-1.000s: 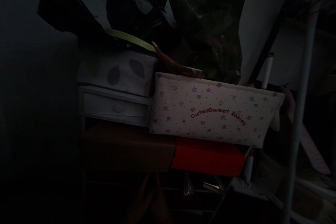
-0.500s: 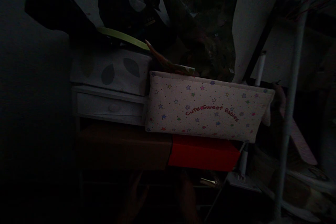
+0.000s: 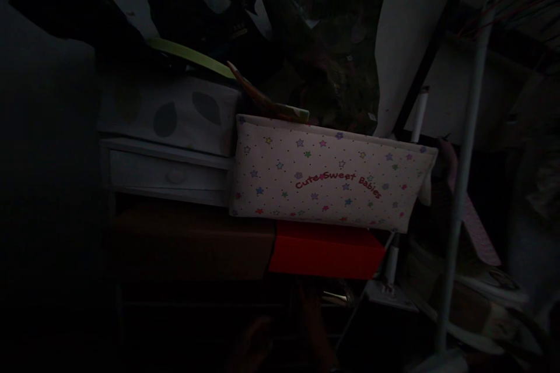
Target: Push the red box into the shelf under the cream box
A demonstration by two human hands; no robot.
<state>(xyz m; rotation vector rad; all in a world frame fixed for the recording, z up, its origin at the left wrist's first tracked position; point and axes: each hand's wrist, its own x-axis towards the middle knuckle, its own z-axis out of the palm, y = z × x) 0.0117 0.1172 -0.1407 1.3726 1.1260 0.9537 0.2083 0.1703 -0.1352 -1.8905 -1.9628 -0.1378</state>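
The picture is very dark. My left hand is low in the view, in front of the shelf's dim lower part, its fingers too murky to make out. Further right and a little higher, my right hand reaches under the red box, its fingertips lost in shadow. A pale, thin object lies just right of that hand. Beside the red box stands a brown box. Whether either hand holds anything is hidden by the dark.
A white star-patterned fabric bin sits above the red box. To its left are a white drawer and a leaf-print box. Dark bags are piled on top. A grey pole stands at the right.
My left hand has drawn down and to the right, away from the brown box's lower edge. My right hand stays below the red box. The view has shifted, so the furniture appears further left.
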